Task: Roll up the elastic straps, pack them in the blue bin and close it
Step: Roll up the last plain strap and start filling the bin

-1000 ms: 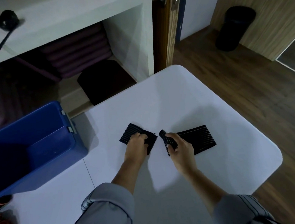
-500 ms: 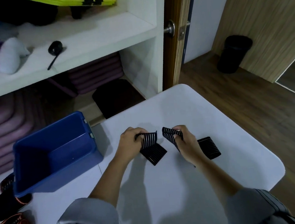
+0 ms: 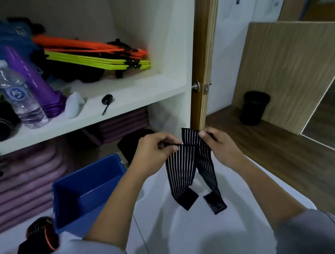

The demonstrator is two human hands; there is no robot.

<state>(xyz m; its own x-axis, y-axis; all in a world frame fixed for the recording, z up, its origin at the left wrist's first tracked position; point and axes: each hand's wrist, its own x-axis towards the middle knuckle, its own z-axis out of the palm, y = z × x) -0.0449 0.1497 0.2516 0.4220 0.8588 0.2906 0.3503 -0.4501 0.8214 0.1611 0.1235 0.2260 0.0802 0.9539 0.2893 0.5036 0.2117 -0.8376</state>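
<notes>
A black elastic strap [image 3: 188,165] with thin white stripes hangs in the air above the white table [image 3: 192,236], folded so both ends dangle down to the tabletop. My left hand [image 3: 155,154] pinches the strap's top at the left. My right hand [image 3: 218,144] pinches the top at the right. The open blue bin [image 3: 87,192] stands on the table to the left of my left forearm; what I see of its inside holds nothing. Several rolled black straps with orange trim [image 3: 38,239] lie at the lower left beside the bin.
White shelving fills the back left, with a water bottle [image 3: 18,95], a purple tube [image 3: 31,80], orange and yellow sticks [image 3: 99,55] and stacked purple mats [image 3: 21,180]. A wooden door edge [image 3: 201,83] rises behind my hands. A black waste bin [image 3: 254,107] stands on the wooden floor, right.
Both hands have lifted the strap off the table and brought its held parts together, so it now hangs folded. The camera has tilted up toward the shelves.
</notes>
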